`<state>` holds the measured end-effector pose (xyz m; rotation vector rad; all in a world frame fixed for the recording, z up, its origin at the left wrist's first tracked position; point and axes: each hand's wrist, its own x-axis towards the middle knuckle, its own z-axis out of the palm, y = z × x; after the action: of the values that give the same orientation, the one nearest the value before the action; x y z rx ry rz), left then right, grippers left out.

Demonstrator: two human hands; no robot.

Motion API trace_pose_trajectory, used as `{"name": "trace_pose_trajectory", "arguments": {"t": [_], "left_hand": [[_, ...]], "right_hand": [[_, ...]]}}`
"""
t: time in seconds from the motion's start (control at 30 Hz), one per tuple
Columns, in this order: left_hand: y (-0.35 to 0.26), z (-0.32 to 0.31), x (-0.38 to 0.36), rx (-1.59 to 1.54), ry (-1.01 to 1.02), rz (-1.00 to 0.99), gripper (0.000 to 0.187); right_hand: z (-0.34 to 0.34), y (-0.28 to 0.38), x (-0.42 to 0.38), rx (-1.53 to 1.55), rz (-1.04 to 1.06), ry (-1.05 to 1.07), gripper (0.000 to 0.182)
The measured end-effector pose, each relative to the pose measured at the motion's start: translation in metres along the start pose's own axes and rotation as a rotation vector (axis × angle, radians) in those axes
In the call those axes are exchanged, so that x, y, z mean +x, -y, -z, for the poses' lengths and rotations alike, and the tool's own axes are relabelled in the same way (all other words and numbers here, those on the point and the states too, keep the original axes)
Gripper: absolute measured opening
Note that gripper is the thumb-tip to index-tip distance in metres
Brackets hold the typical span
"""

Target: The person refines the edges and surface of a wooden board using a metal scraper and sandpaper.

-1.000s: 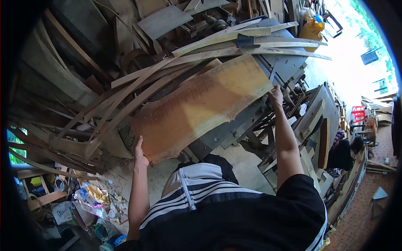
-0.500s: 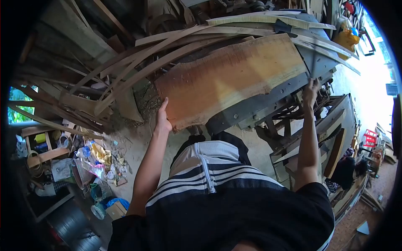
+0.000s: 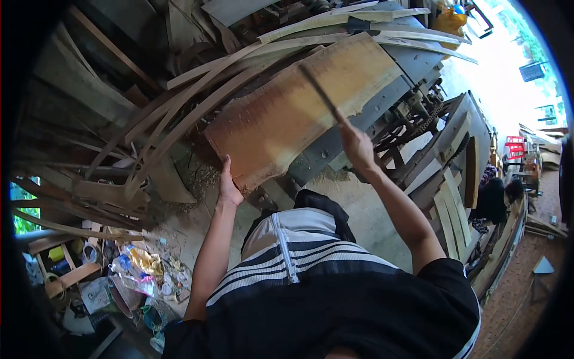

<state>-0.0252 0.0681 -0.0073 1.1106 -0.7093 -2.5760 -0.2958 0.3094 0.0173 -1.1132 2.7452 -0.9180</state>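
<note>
A wide wooden slab (image 3: 269, 122) with rough, wavy long edges lies tilted over a grey metal machine table (image 3: 317, 160). My left hand (image 3: 229, 189) grips the slab's near left corner, thumb on the top face and fingers hidden underneath. Closed around one end of a thin dark stick (image 3: 318, 88) is my right hand (image 3: 357, 148), above the slab's near edge. The stick slants up and left across the slab's middle in this view; its exact kind is blurred.
Long curved wood strips (image 3: 197, 99) lie behind and left of the slab. Machinery with a chain (image 3: 427, 122) stands at right. Clutter (image 3: 140, 269) covers the floor at lower left. Another person in dark clothes (image 3: 493, 200) is low at far right, beside a red plastic chair (image 3: 514, 146).
My right hand has swung left from beyond the slab's right end, bringing the stick over the slab. My left hand keeps its hold on the corner. The whole view has shifted.
</note>
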Motion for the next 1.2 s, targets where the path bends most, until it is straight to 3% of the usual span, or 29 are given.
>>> {"name": "trace_pose_trajectory", "arguments": {"t": [0.07, 0.13, 0.17, 0.2, 0.23, 0.3, 0.33, 0.37, 0.47, 0.53, 0.57, 0.6, 0.67, 0.73, 0.87, 0.97, 1.07, 1.17, 1.2], "left_hand": [[-0.004, 0.001, -0.002, -0.031, 0.011, -0.005, 0.066], [-0.005, 0.010, -0.010, -0.088, 0.131, -0.046, 0.062], [-0.003, 0.015, -0.013, -0.090, 0.121, -0.038, 0.062], [-0.002, 0.016, -0.014, -0.128, 0.149, 0.004, 0.060], [-0.001, 0.018, -0.015, -0.161, 0.181, 0.048, 0.059], [-0.003, 0.013, -0.013, -0.174, 0.197, 0.047, 0.059], [-0.002, 0.014, -0.015, -0.195, 0.199, 0.050, 0.060], [0.000, 0.018, -0.014, -0.196, 0.195, 0.061, 0.060], [-0.001, 0.024, -0.008, -0.203, 0.239, 0.057, 0.062], [-0.003, 0.022, -0.009, -0.206, 0.237, 0.071, 0.063], [-0.003, 0.022, -0.009, -0.207, 0.238, 0.071, 0.063], [-0.001, 0.023, -0.010, -0.208, 0.251, 0.062, 0.065], [0.002, 0.024, -0.014, -0.211, 0.261, 0.055, 0.067], [-0.002, 0.024, -0.016, -0.295, 0.317, 0.115, 0.073], [0.003, 0.031, -0.016, -0.274, 0.353, 0.102, 0.076], [0.006, 0.035, -0.018, -0.294, 0.342, 0.125, 0.081], [0.004, 0.033, -0.028, -0.297, 0.392, 0.110, 0.084], [0.002, 0.028, -0.033, -0.306, 0.340, 0.142, 0.088], [0.000, 0.028, -0.031, -0.310, 0.344, 0.136, 0.088]], "right_hand": [[-0.002, -0.009, 0.000, -0.101, 0.006, -0.014, 0.046], [0.009, -0.031, 0.028, 0.175, -0.324, -0.136, 0.049], [0.029, -0.021, 0.039, -0.041, -0.378, -0.118, 0.052], [0.017, -0.041, 0.038, -0.171, -0.239, -0.191, 0.051], [0.008, -0.034, 0.024, -0.165, -0.244, -0.186, 0.050], [-0.014, 0.011, -0.008, -0.063, -0.246, -0.140, 0.048], [-0.032, 0.030, -0.031, -0.079, -0.091, -0.169, 0.048], [-0.039, 0.055, -0.053, 0.061, -0.097, -0.115, 0.047], [-0.029, 0.101, -0.072, 0.050, -0.127, 0.125, 0.046], [-0.036, 0.057, -0.060, 0.101, 0.025, 0.015, 0.053], [-0.035, 0.045, -0.046, 0.111, -0.010, -0.090, 0.053], [-0.008, 0.068, -0.028, 0.021, -0.334, -0.031, 0.054], [-0.022, 0.055, -0.023, -0.189, -0.307, -0.128, 0.057], [-0.058, 0.070, -0.053, -0.104, -0.108, -0.202, 0.060], [-0.091, 0.161, -0.127, 0.019, 0.101, 0.119, 0.065], [-0.092, 0.157, -0.117, 0.125, 0.223, 0.085, 0.063], [-0.061, 0.148, -0.072, 0.079, -0.067, -0.086, 0.050], [-0.092, 0.142, -0.091, 0.024, -0.095, -0.065, 0.052], [-0.102, 0.152, -0.111, 0.008, 0.053, -0.020, 0.057]]}}
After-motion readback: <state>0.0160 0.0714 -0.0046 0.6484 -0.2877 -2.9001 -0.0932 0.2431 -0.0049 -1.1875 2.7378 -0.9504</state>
